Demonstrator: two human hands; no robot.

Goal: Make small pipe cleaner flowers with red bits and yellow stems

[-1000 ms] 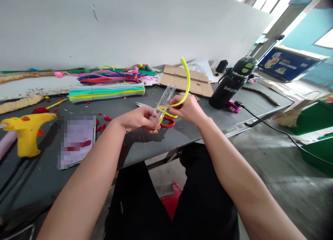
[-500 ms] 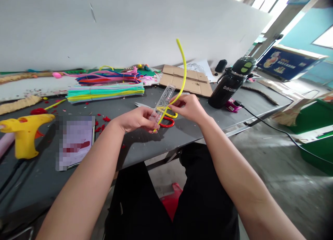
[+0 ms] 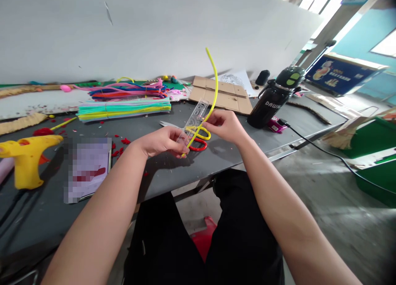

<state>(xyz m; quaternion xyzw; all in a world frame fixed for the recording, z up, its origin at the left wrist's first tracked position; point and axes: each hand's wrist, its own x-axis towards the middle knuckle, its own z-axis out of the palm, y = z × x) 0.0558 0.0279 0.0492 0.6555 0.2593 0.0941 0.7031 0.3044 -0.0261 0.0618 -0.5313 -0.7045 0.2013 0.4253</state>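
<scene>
My left hand (image 3: 162, 141) is closed on the lower end of a clear plastic ruler (image 3: 196, 115) and pins a yellow pipe cleaner (image 3: 214, 87) against it. My right hand (image 3: 225, 125) pinches the same pipe cleaner a little higher, beside the ruler. Above my fingers the pipe cleaner curves upward and to the left. Scissors with red and yellow handles (image 3: 199, 143) lie on the dark table (image 3: 173, 173) just under my hands.
Bundles of coloured pipe cleaners (image 3: 123, 107) lie at the back. A yellow glue gun (image 3: 26, 153) and a phone (image 3: 88, 167) are at the left. A black bottle (image 3: 274, 99), flat cardboard (image 3: 222, 95) and a cable (image 3: 324, 153) are at the right.
The free end of the yellow pipe cleaner has straightened and swung up and left. My right hand shifted slightly along it. My left hand kept its hold on the ruler.
</scene>
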